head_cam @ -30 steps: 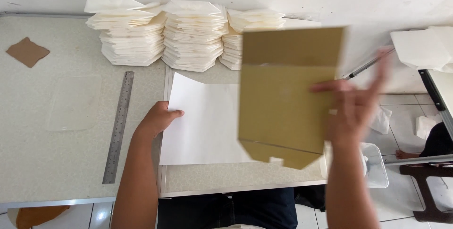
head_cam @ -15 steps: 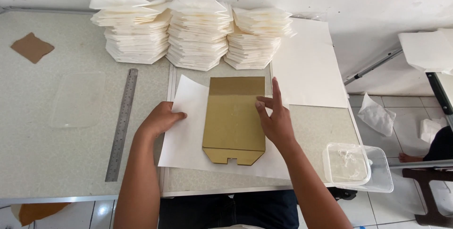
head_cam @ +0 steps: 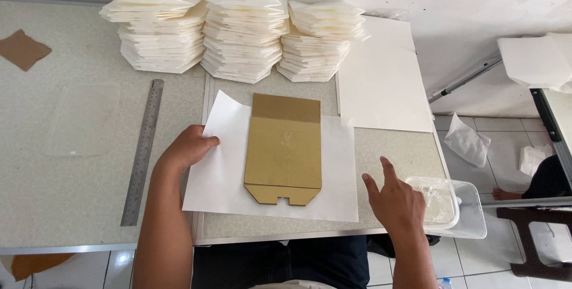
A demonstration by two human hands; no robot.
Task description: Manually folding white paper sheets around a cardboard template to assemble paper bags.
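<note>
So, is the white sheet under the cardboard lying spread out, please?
Spread flat: the sheet shows no folds, with the cardboard on top.

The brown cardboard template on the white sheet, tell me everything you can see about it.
The brown cardboard template is a flat, tan piece that looks like thin card, roughly rectangular, with a darker band across its top and angled corners and a small notch cut in its bottom edge. It lies flat, long side running away from the person, centred on the white paper sheet. Neither hand touches it: the left hand presses the sheet's left edge, the right hand hovers to its right.
</note>
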